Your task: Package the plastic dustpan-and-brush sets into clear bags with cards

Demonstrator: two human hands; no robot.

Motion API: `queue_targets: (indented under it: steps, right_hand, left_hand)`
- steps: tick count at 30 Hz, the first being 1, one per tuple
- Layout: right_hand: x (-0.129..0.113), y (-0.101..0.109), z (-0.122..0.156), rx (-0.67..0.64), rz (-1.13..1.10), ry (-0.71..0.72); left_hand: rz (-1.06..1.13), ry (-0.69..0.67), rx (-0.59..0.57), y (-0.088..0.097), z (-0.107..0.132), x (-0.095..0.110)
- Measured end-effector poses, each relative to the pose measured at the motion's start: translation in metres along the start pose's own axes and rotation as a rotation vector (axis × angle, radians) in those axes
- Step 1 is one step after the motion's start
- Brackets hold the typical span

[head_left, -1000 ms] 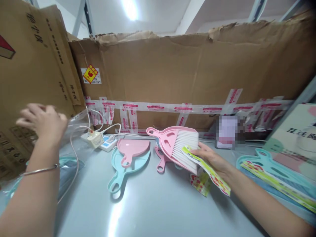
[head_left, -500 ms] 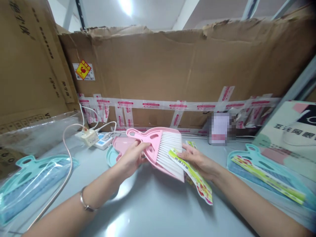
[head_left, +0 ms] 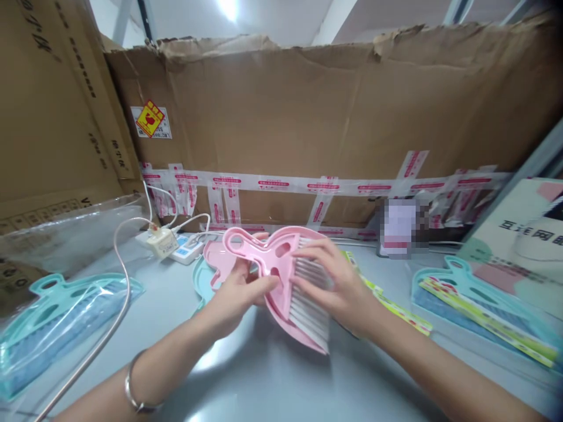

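A pink dustpan [head_left: 281, 322] with a pink hand brush [head_left: 287, 266] nested in it is held above the table. My left hand [head_left: 246, 287] grips both near the handles, thumb on the brush head. My right hand [head_left: 338, 287] is bent over the white bristles [head_left: 303, 308], its fingertips at the edge where they meet the pink head. Its palm covers part of the bristles. A yellow-green printed strip [head_left: 404, 313] lies beyond my right hand, partly hidden by it. Behind my left hand are another pink piece [head_left: 215, 258] and a turquoise one [head_left: 202, 281].
Turquoise dustpan-and-brush sets lie at left [head_left: 57, 316] and right [head_left: 484, 293], the right one with a printed strip [head_left: 488, 322]. A cable [head_left: 125, 281] runs past a power strip [head_left: 187, 249]. A large cardboard box [head_left: 272, 117] closes off the back; a blurred phone-like object [head_left: 398, 228] leans there.
My right hand has let go of the yellow-green strip, which now lies on the table, and has moved onto the brush. The dustpan and brush have tilted, their bristle end lower.
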State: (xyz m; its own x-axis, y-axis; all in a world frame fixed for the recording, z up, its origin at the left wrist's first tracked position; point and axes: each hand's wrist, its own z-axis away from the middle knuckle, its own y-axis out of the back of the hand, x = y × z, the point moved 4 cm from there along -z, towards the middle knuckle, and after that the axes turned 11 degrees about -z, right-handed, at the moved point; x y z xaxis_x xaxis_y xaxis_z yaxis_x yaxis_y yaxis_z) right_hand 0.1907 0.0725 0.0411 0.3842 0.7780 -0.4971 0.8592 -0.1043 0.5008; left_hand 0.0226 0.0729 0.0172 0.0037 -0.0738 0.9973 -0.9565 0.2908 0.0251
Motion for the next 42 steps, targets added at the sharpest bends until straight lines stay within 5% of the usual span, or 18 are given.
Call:
queue_targets:
  steps: [6,11,14,17,20,23,28,32,38,42]
  right_hand:
    - [-0.018,-0.014,-0.014,-0.135,-0.057,0.041]
    - [-0.038,-0.008,-0.027,-0.180,-0.117,0.115]
    - [-0.053,-0.004,-0.035,-0.130,-0.046,0.205]
    - [-0.059,0.010,-0.041,-0.016,0.042,0.274]
    - [-0.046,0.032,-0.046,0.112,0.173,0.289]
    - [-0.010,0.037,-0.051,-0.015,0.308,0.273]
    - [0.068,0.007,-0.035,-0.490,0.500,0.208]
    - [0.093,-0.011,-0.017,-0.642,0.462,0.075]
    - [0.097,0.005,-0.020,-0.584,0.299,-0.040]
    - [0.111,0.066,-0.002,-0.386,0.248,-0.294]
  left_hand:
    - [-0.186,-0.166,-0.173,0.000,0.006,0.017]
    - [-0.529,-0.614,0.133,0.015,0.015,0.053]
    - [-0.617,-0.686,0.267,0.019,0.021,0.061]
    - [-0.562,-0.707,0.484,0.042,0.023,0.067]
    - [-0.522,-0.825,0.743,0.076,0.022,0.072]
    - [-0.668,-0.886,0.838,0.095,0.014,0.070]
    - [-1.080,-0.777,0.495,0.092,-0.015,0.042]
    - [-1.452,-0.460,0.216,0.088,-0.032,0.016]
    - [-1.696,-0.088,-0.134,0.087,-0.025,0.000]
    - [-1.768,0.077,-0.064,0.091,-0.015,0.008]
